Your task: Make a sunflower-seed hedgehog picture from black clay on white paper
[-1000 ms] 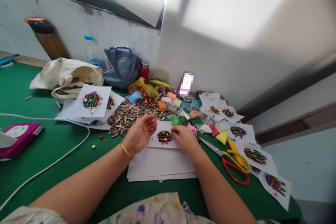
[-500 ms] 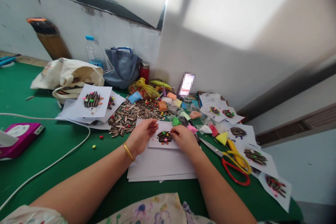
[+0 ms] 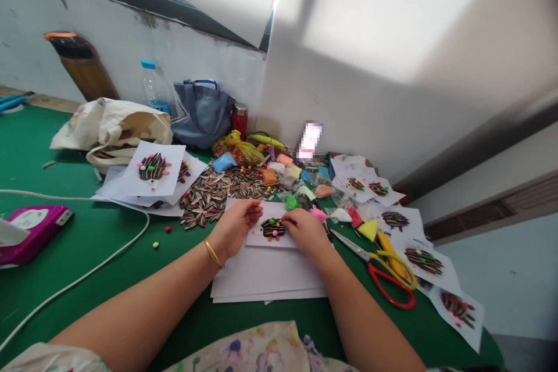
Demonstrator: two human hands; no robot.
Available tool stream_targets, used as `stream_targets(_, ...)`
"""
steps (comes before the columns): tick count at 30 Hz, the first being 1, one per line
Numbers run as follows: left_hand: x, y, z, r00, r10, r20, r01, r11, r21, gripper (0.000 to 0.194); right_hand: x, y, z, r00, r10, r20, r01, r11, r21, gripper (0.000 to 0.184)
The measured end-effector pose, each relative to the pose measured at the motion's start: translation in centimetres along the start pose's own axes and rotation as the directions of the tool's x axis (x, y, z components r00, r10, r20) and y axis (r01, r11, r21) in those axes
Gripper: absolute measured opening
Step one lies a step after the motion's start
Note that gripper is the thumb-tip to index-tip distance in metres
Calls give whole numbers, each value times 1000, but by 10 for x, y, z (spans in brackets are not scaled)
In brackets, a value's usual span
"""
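A small white card [image 3: 257, 238] lies on a stack of white paper [image 3: 270, 279]. On it is a hedgehog figure [image 3: 272, 229] of dark striped sunflower seeds with coloured dots and orange feet. My left hand [image 3: 238, 226] rests on edge at the card's left side, palm inward, fingers loosely stretched and holding nothing. At the figure's right edge, my right hand [image 3: 305, 232] has thumb and forefinger pinched together. Whatever may be between those fingertips is hidden or too small to tell.
Behind the card spreads a pile of sunflower seeds [image 3: 218, 192]. Open scissors [image 3: 375, 258] and bagged coloured clay [image 3: 292, 202] lie to the right. Finished seed cards [image 3: 429, 258] line the right edge; others [image 3: 152, 168] stack at left. A white cable [image 3: 100, 258] crosses the green table [image 3: 131, 296].
My right fingertips have shifted slightly left along the figure's right edge. My left hand has turned a little and its fingers have drawn closer together.
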State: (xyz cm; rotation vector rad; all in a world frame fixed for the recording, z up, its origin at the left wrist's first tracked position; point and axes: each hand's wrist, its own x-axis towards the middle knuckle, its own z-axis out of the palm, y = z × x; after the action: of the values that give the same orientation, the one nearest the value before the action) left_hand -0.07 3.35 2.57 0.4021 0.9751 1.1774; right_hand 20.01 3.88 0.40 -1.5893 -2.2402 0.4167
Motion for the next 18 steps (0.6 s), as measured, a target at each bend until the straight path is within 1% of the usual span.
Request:
stream_targets(2, 0, 1, 0, 1000, -6, -1, 6, 1000, 3, 16, -1, 0, -4, 1000, -4, -29, 4, 1000, 21, 19)
stream_targets(5, 1, 2, -1, 1000, -15, 2, 15, 1000, -9, 15, -3, 7, -16, 990, 26, -141, -16, 997, 74, 24)
stream_targets(8, 1, 3, -1, 1000, -18, 0, 18, 1000, -20, 14, -4, 25, -31, 958, 105, -268, -73, 989, 125, 25)
stream_targets(10, 1, 3, -1, 1000, -19, 1, 19, 1000, -19, 13, -5, 40, -42, 931, 176, -319, -146, 983, 115, 26)
stream_targets(12, 1, 3, -2, 1000, -16, 3, 16, 1000, -19, 13, -6, 55, -50, 917, 233, -325, -225, 972, 64, 28)
stream_targets(14, 1, 3, -2, 1000, -12, 5, 12, 1000, -20, 13, -8, 66, -55, 925, 258, -278, -270, 963, -2, 29)
stream_targets(16, 1, 3, -3, 1000, -9, 10, 9, 1000, -20, 13, -10, 70, -57, 947, 245, -209, -264, 962, -66, 32)
stream_targets(18, 2, 3, -3, 1000, -3, 23, 4, 1000, -15, 13, -12, 68, -56, 965, 220, -145, -237, 965, -115, 38)
